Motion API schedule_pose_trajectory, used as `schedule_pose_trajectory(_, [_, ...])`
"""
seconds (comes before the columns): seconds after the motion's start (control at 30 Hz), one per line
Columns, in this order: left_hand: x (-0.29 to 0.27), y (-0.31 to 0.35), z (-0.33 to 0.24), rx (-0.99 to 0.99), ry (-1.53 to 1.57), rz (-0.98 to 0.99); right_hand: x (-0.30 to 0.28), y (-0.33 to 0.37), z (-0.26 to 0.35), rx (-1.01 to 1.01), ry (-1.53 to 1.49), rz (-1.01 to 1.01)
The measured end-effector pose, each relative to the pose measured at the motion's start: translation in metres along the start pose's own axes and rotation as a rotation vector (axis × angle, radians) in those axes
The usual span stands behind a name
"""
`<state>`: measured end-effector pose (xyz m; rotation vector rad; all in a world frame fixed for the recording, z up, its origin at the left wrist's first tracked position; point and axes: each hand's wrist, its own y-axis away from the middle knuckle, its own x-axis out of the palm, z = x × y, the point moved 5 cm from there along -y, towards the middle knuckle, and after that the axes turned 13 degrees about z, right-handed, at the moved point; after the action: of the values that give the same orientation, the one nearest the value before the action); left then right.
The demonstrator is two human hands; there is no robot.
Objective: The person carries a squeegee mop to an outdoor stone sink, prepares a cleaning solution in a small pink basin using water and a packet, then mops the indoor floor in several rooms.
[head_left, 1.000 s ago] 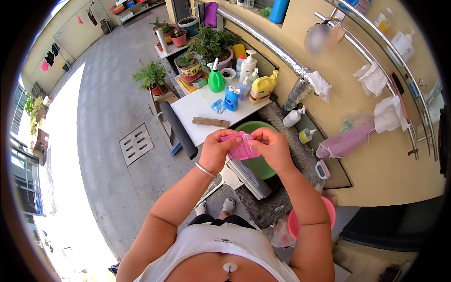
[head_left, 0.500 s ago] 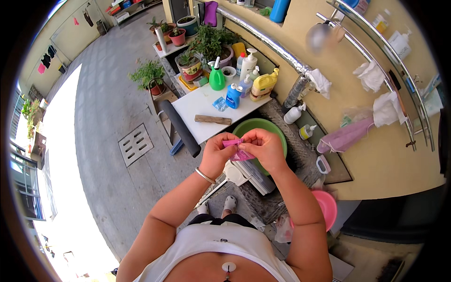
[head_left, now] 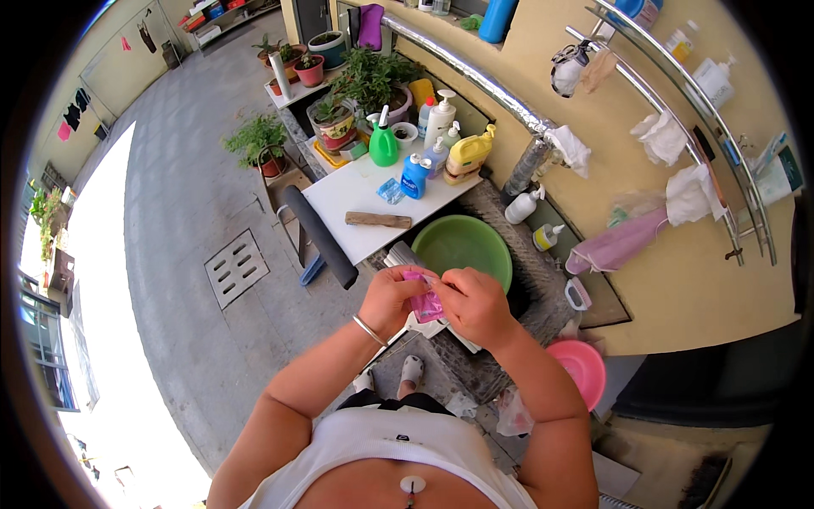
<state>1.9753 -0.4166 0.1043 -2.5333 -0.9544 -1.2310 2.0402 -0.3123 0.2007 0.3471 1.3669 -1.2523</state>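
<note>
Head view: pink packet (head_left: 428, 309) is up between left hand (head_left: 388, 299) and right hand (head_left: 476, 309), fingers (head_left: 452, 293) of both closed on its upper end. No contents visibly out; can't tell if it's torn, since the right hand covers that corner. Green basin (head_left: 465, 248) sits just beyond, beside white desk (head_left: 332, 200) with blue bottle (head_left: 414, 178) and wood block (head_left: 378, 220), none blocking the hands.

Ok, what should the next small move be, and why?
Probably ease the right hand slightly aside: its fingers cover the upper right of the pink packet, hiding whether that edge is torn, while the left hand grips its left.
</note>
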Motion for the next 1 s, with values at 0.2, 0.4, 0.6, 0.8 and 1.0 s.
schedule_pose_trajectory(0.2, [0.002, -0.007, 0.007, 0.005, -0.084, 0.013, -0.001, 0.019, -0.018, 0.137, -0.352, 0.011])
schedule_pose_trajectory(0.4, [0.025, -0.025, 0.005, 0.054, -0.222, 0.058, -0.091, 0.030, -0.064, 0.394, -0.516, 0.073])
schedule_pose_trajectory(0.6, [0.011, -0.027, 0.000, 0.064, -0.343, -0.054, -0.351, 0.030, -0.114, 0.475, 0.288, -0.650])
schedule_pose_trajectory(0.8, [0.012, -0.031, 0.011, 0.026, -0.343, -0.058, -0.472, 0.026, -0.202, 1.052, 0.692, -0.345])
schedule_pose_trajectory(1.0, [0.007, -0.033, 0.018, 0.041, -0.378, -0.081, -0.474, 0.008, -0.219, 1.152, 0.821, -0.308])
